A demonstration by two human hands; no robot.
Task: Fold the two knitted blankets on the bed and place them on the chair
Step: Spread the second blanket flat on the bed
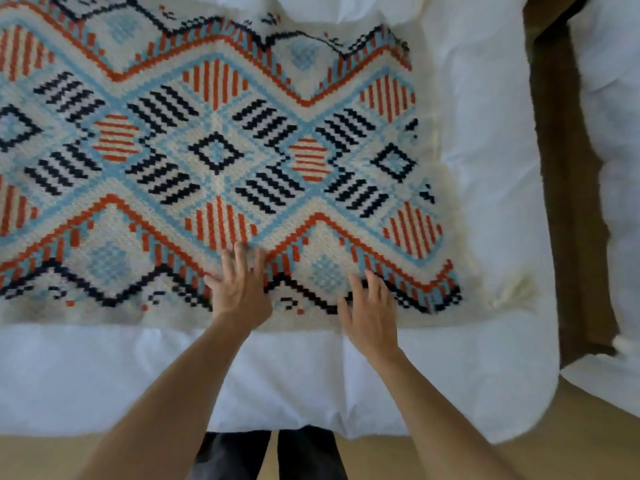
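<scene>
A cream knitted blanket (214, 150) with orange, light blue and navy diamond patterns lies spread flat on the white bed (485, 168). It runs out of view at the left. My left hand (239, 289) rests palm down on the blanket near its front edge, fingers apart. My right hand (370, 313) lies flat just to the right of it, also on the front edge, fingers spread. Neither hand grips the fabric. A cream tassel (516, 289) hangs at the blanket's front right corner. Only one blanket shows, and no chair is in view.
The white duvet (104, 375) drapes over the bed's front edge down to a tan floor (588, 445). A dark wooden gap (568, 202) separates this bed from more white bedding (616, 133) at the right. My dark trouser legs (270, 455) stand against the bed.
</scene>
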